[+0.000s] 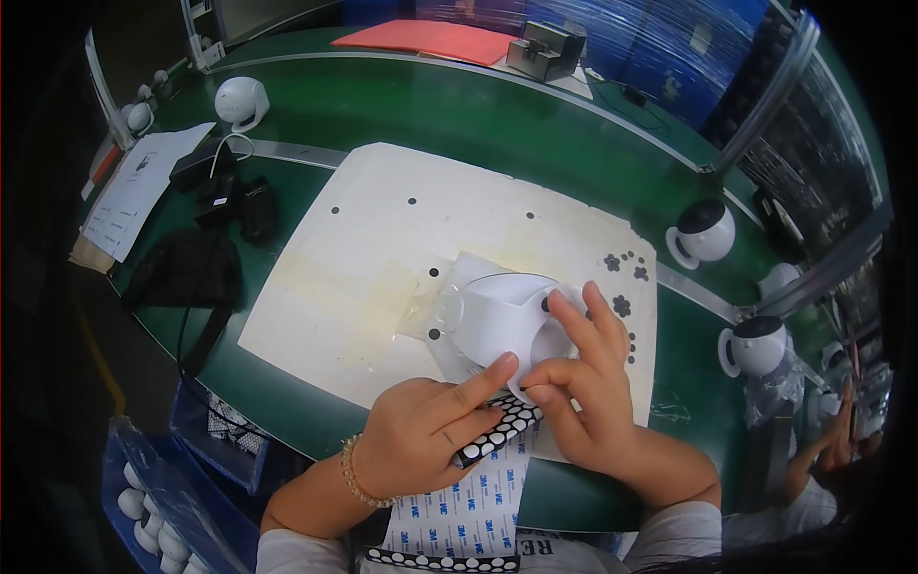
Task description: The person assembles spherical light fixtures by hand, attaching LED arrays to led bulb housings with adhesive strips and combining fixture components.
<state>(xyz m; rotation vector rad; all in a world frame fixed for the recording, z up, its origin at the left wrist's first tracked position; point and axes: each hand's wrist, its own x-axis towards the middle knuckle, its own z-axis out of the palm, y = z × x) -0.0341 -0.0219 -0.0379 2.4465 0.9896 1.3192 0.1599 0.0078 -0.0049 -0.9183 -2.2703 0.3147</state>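
A white plastic camera housing with a ring-shaped foot lies on clear film on the white board. One small black round pad sits on its foot. My left hand is closed on a sheet of black adhesive pads, black with white dots and a printed white backing, which hangs toward my lap. Its index finger reaches to the foot's near edge. My right hand pinches thumb and index together at that edge, where a dark speck shows, seemingly a small black pad. Its other fingers are raised by the housing.
The white board bears several black dots and flower-shaped marks. Finished-looking white cameras stand left and right. Black adapters and papers lie left. Blue bins, one with white balls, are lower left. Another person's arm is far right.
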